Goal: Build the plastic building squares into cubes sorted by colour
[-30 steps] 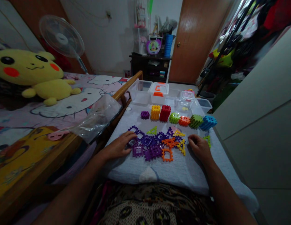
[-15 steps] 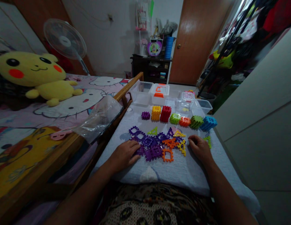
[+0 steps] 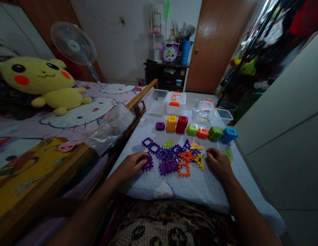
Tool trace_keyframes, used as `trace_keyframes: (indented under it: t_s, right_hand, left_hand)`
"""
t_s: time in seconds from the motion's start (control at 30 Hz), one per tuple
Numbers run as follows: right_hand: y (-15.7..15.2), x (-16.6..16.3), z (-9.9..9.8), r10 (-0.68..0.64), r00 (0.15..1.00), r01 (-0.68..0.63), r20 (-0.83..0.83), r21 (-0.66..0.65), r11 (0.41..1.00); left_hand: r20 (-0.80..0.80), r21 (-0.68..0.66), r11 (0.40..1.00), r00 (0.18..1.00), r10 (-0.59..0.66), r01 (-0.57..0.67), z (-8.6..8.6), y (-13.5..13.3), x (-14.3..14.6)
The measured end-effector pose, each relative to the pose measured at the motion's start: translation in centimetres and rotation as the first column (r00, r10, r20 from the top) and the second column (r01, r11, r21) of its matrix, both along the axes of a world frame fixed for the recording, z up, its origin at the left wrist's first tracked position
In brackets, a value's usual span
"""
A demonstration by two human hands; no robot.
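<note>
Flat interlocking plastic tiles (image 3: pixel 174 157) in purple, orange, yellow and green lie scattered on a pale blue quilted mat (image 3: pixel 195 184). My left hand (image 3: pixel 132 164) is at the left edge of the pile, its fingers curled round a purple square tile (image 3: pixel 148 162). My right hand (image 3: pixel 218 160) rests on the mat at the pile's right edge, fingers curled loosely, beside a yellow tile (image 3: pixel 200 160); nothing shows in it. Behind the pile stands a row of assembled cubes: purple (image 3: pixel 160 126), yellow (image 3: pixel 171 123), red (image 3: pixel 181 124), green (image 3: pixel 191 130), orange (image 3: pixel 202 133), green (image 3: pixel 215 133) and blue (image 3: pixel 228 134).
Clear plastic boxes (image 3: pixel 155 99), one with an orange-handled lid (image 3: pixel 175 100), stand at the mat's far end. A bed with a wooden rail (image 3: pixel 138 97), a plastic bag (image 3: pixel 110 128) and a yellow plush toy (image 3: pixel 43 80) lies left. A fan (image 3: pixel 73 42), a dark shelf and a door are behind.
My left hand has drawn back toward me and left from among the purple tiles, now gripping one purple tile at the pile's edge. My right hand has hardly moved.
</note>
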State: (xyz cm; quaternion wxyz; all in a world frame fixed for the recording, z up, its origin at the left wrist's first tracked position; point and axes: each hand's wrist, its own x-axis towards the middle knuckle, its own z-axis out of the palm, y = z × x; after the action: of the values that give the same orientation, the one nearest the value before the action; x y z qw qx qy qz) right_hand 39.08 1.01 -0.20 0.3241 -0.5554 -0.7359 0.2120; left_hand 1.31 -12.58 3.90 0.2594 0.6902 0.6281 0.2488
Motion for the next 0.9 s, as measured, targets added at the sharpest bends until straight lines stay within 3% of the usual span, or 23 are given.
trace_keyframes:
  t_s: [0.07,0.23,0.33,0.6,0.73,0.9]
  right_hand:
    - [0.0,0.0,0.0,0.003,1.0,-0.003,-0.003,0.003,1.0]
    - [0.0,0.0,0.1,-0.001,1.0,0.001,-0.003,0.008,1.0]
    - [0.0,0.0,0.0,0.003,1.0,-0.003,-0.007,0.015,1.0]
    - [0.1,0.0,-0.1,0.002,1.0,-0.002,0.003,0.01,1.0]
    - [0.0,0.1,-0.2,-0.005,1.0,0.004,0.013,0.023,1.0]
    - [0.1,0.1,-0.3,0.009,1.0,-0.01,0.011,0.018,1.0]
  left_hand:
    - [-0.087,0.054,0.998,0.996,-0.037,0.042,-0.2,0.2,0.6]
    - [-0.273,0.199,0.979,0.962,0.02,0.037,-0.7,1.0,0.4]
    - [-0.314,0.197,0.977,0.949,-0.015,0.081,-0.9,1.3,-0.8]
    - [-0.264,0.003,0.97,0.936,-0.232,0.241,-0.4,2.4,-2.7]
    - [-0.216,0.011,0.965,0.943,-0.253,0.262,0.2,2.8,-2.8]
    - [-0.176,0.069,0.981,0.97,-0.168,0.183,-0.1,2.5,-2.8]
